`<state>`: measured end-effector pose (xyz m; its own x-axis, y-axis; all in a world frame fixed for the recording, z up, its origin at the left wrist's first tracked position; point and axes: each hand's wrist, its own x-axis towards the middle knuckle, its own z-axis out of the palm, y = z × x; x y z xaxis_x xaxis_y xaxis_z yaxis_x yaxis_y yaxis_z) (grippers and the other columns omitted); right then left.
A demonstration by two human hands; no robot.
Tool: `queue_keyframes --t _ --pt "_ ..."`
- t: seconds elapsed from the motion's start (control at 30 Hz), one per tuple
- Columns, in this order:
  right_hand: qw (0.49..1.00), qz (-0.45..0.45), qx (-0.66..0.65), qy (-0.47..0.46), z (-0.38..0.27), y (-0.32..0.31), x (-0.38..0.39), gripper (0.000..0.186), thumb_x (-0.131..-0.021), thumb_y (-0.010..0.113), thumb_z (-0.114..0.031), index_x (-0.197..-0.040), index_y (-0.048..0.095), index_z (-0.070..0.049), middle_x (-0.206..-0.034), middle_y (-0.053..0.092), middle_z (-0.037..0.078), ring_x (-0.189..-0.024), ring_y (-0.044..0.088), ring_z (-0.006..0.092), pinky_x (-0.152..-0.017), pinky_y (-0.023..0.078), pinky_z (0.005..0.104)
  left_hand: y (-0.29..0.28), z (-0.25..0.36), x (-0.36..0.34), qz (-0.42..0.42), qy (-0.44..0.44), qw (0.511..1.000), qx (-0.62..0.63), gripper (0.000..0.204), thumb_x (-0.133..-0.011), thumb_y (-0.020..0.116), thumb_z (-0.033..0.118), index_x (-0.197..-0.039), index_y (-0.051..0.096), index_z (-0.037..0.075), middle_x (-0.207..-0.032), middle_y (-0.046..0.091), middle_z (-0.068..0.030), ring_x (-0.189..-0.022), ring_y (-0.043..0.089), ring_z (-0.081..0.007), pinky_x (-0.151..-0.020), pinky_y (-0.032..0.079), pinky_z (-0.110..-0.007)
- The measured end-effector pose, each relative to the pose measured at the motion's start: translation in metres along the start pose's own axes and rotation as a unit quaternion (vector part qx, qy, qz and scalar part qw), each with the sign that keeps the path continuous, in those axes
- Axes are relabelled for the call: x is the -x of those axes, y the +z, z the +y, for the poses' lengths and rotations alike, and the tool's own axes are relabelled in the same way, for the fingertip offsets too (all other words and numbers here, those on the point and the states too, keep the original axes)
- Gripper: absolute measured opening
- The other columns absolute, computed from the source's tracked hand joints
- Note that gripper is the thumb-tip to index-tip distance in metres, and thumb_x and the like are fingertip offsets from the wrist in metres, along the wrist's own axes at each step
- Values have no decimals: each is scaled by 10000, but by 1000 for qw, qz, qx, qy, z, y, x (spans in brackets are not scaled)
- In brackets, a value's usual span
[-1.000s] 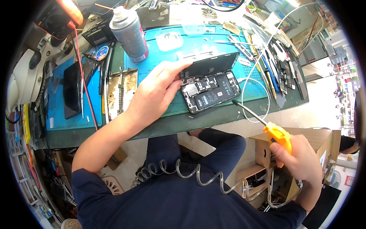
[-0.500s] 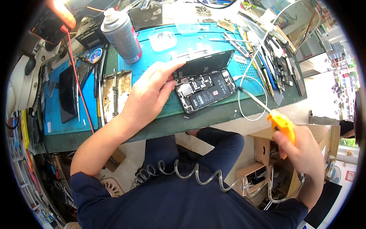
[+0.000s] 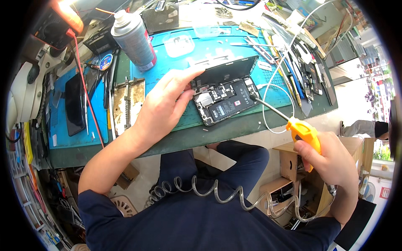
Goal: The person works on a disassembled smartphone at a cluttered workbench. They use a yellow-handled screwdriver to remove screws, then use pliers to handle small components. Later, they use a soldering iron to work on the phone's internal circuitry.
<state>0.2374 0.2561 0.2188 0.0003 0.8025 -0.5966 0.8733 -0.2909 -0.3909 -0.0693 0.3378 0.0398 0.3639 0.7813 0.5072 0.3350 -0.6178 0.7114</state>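
Observation:
An opened smartphone [image 3: 239, 99] lies tilted near the bench's front edge, its battery and boards exposed. Its dark screen panel [image 3: 228, 71] stands raised along the far side. My left hand [image 3: 161, 104] pinches the phone's left end, index finger on the panel's edge and thumb by the frame. In my right hand [image 3: 333, 161] is a yellow air blow gun [image 3: 305, 133], gripped by its handle. The long metal nozzle slants up to the left, its dark tip over the phone's right end beside the battery. Whether the tip touches the phone I cannot tell.
A clear coiled hose [image 3: 247, 205] crosses my lap. A spray can [image 3: 134, 39] stands behind my left hand. A white cable [image 3: 264, 115] loops right of the phone. Several hand tools [image 3: 293, 71] lie at right; another dark phone [image 3: 74, 104] lies at left.
My right hand has shifted the air blow gun slightly left, bringing the nozzle tip from beside the phone's right edge to over its inside. My left hand and the phone stay nearly still.

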Motion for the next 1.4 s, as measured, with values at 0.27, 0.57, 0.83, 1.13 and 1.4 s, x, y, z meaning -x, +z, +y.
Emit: queue_keyframes --t 0.27,0.57,0.83,1.13,1.4 --pt "996 -4 -1 -91 -7 14 -6 348 -1002 633 -327 -967 671 17 -654 607 175 -594 617 347 -594 462 415 -4 1 0 -18 2 999 -31 520 -910 659 -121 -1393 595 59 -1130 624 -107 -930 669 -179 -813 628 -301" --pt "991 -86 34 -98 -33 15 -8 303 -950 692 -321 -963 687 -18 -724 645 205 -713 632 437 -660 486 463 -5 2 -1 -16 18 999 -32 511 -901 668 -108 -1378 608 66 -1104 643 -113 -904 675 -203 -794 611 -314" --pt "983 -113 112 -96 -29 14 -3 332 -933 697 -327 -855 669 -6 -685 638 201 -665 638 420 -628 490 460 -3 0 -1 -7 31 999 -20 556 -885 662 -93 -1399 583 104 -1079 635 -131 -921 654 -325 -803 548 -382" --pt "991 -70 48 -102 -26 16 0 312 -912 717 -320 -869 683 -13 -689 649 190 -679 656 410 -637 502 447 -3 -1 -1 -7 31 999 -24 551 -885 659 -89 -1398 578 93 -1084 635 -137 -949 649 -340 -826 546 -393" --pt "989 -51 69 -121 -27 22 -2 304 -915 716 -309 -887 674 -10 -704 641 190 -685 638 422 -634 491 452 -2 -1 -1 -11 30 999 -18 555 -889 658 -85 -1405 574 103 -1087 635 -136 -944 651 -336 -824 548 -388"
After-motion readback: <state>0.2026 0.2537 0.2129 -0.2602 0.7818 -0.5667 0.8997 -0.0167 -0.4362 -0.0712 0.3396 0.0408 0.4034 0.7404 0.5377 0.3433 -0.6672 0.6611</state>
